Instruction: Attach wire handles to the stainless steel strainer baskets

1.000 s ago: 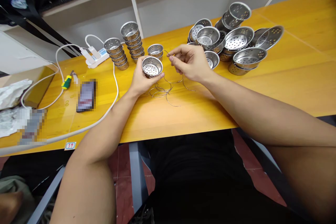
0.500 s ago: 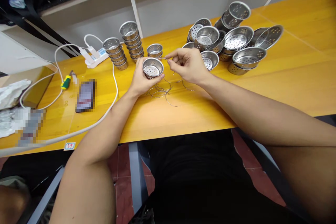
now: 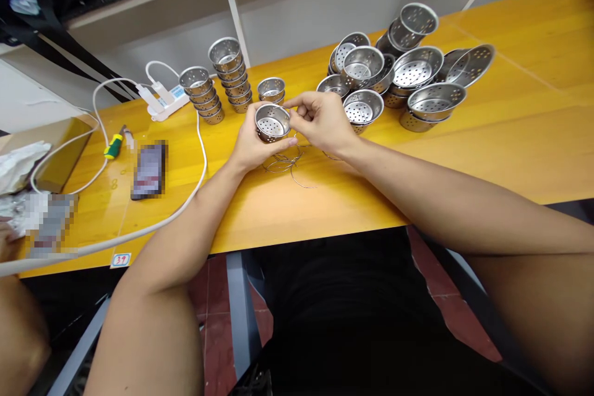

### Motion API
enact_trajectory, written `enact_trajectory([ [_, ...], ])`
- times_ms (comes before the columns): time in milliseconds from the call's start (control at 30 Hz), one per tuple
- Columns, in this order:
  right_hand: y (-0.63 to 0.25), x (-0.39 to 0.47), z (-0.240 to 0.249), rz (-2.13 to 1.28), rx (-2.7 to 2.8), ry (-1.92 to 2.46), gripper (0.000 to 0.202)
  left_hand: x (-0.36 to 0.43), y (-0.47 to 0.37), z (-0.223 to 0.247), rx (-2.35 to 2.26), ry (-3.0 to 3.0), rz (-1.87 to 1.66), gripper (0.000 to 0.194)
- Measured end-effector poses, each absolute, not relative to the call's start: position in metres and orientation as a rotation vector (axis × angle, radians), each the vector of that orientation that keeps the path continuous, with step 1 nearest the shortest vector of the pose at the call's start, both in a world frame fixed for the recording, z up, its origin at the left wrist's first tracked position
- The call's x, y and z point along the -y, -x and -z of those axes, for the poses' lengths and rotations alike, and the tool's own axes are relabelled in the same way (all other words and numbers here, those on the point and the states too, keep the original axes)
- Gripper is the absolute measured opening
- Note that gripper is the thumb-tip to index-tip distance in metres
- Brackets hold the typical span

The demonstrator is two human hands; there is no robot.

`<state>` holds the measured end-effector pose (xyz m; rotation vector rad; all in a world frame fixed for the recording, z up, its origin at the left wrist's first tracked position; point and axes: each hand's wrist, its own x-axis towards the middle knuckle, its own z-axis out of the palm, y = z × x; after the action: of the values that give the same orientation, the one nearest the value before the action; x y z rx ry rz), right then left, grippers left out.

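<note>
My left hand [image 3: 254, 142] is wrapped round a small perforated metal cup [image 3: 273, 124], whose opening faces up toward me. At the cup's right rim my right hand [image 3: 322, 120] has its thumb and forefinger closed in a pinch. Between these fingers runs a thin wire, mostly hidden now by the fingertips. Beneath both hands, several loose curved wire rings [image 3: 283, 164] lie tangled on the table. Just behind the held cup stands another short stack of the same cups [image 3: 271, 88].
Two taller cup stacks [image 3: 226, 68] rise at the back, beside a white power strip [image 3: 167, 102]. Many jumbled cups [image 3: 417, 68] cover the right rear. A green-yellow screwdriver [image 3: 114, 145], a blurred phone [image 3: 148, 170] and a white cable [image 3: 202, 161] lie left. Another person's arm [image 3: 18, 322] shows at far left.
My right hand has come left and closer, from holding the wire off the cup to pinching at its rim. At far left the other person's hand has reached onto the table.
</note>
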<state>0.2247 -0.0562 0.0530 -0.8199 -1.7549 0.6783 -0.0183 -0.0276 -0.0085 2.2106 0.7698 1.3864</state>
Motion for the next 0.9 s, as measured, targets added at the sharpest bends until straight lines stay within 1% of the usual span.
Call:
enact_trajectory([
  [100,-0.222,0.056,-0.052,-0.705,1.727,0.827,0.021,0.032,0.016,0.004,-0.803,-2.214,-1.394,0.115],
  [167,-0.22,0.057,-0.052,-0.721,1.71,0.833,0.026,0.034,0.015,0.002,-0.825,-2.219,-1.404,0.113],
  [233,-0.218,0.058,-0.054,-0.755,1.692,0.816,0.035,0.037,0.014,0.0,-0.837,-2.221,-1.406,0.111],
  [367,-0.222,0.063,-0.065,-0.895,1.698,0.664,0.063,0.039,0.014,-0.001,-0.836,-2.157,-1.421,0.101],
  [433,-0.227,0.067,-0.072,-0.958,1.741,0.617,0.071,0.04,0.015,-0.002,-0.832,-2.118,-1.424,0.097],
  [567,-0.232,0.071,-0.077,-1.078,1.806,0.563,0.074,0.042,0.016,-0.004,-0.807,-2.106,-1.385,0.093],
  [700,-0.228,0.068,-0.074,-1.156,1.737,0.495,0.08,0.041,0.013,-0.003,-0.741,-2.164,-1.378,0.096],
  [900,-0.223,0.064,-0.073,-1.195,1.681,0.557,0.083,0.038,0.009,0.002,-0.731,-2.198,-1.368,0.092],
])
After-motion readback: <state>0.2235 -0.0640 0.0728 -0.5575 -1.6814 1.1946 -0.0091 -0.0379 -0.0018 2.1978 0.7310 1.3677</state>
